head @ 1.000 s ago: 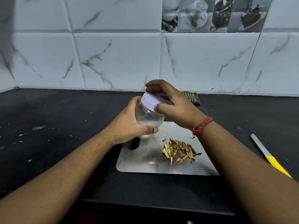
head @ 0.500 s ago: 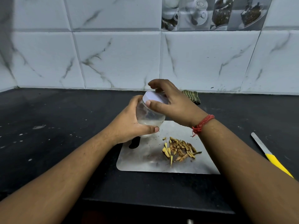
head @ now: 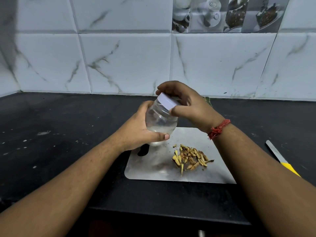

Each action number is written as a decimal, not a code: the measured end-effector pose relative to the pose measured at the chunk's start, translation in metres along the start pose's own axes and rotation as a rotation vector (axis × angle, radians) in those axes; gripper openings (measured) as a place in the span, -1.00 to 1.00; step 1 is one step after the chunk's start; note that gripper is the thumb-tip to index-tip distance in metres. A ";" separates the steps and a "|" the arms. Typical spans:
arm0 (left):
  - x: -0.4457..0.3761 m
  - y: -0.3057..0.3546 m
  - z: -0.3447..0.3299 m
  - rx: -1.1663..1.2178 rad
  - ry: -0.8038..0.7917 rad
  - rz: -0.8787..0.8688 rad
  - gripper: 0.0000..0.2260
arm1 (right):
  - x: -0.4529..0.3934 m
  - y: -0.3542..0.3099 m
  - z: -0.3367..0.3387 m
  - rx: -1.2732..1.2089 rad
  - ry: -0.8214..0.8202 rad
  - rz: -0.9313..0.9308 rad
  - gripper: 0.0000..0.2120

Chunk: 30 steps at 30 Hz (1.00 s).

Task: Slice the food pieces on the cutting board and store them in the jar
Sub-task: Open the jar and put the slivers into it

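we see the jar [head: 160,119], a small clear plastic one with a rounded body, held tilted in the air above the far left part of the cutting board [head: 153,170]. its flat white lid [head: 166,101] sits on the mouth. the left hand [head: 136,130] wraps the jar's body, thumb across the front. the right hand [head: 186,103] curls over the lid, fingers and thumb gripping its rim. the board is a smooth metal sheet with rounded corners and a dark slot near its left edge. on it lies a loose heap of food pieces [head: 191,157], thin yellow-brown slivers. a red thread band [head: 218,129] circles the right wrist. a knife [head: 280,156] with a yellow handle rests on the speckled black counter [head: 51,134], well to the right. marbled white tiles [head: 128,62] back the counter.
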State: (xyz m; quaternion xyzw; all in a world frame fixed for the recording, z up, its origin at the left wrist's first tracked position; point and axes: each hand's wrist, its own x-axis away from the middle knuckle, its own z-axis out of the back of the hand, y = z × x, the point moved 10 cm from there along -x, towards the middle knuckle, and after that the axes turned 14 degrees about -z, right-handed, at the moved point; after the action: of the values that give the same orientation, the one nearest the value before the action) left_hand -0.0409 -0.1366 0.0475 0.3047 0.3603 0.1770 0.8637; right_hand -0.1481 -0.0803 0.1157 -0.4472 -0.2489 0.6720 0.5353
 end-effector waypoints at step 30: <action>0.005 -0.034 0.017 0.116 0.109 0.158 -0.17 | -0.014 0.091 0.051 0.841 0.144 -0.524 -0.67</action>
State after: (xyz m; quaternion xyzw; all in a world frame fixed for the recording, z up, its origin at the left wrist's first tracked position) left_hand -0.0227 -0.1660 0.0323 0.3715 0.3913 0.2400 0.8070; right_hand -0.2373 -0.1140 0.0711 -0.1602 -0.0231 0.5246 0.8358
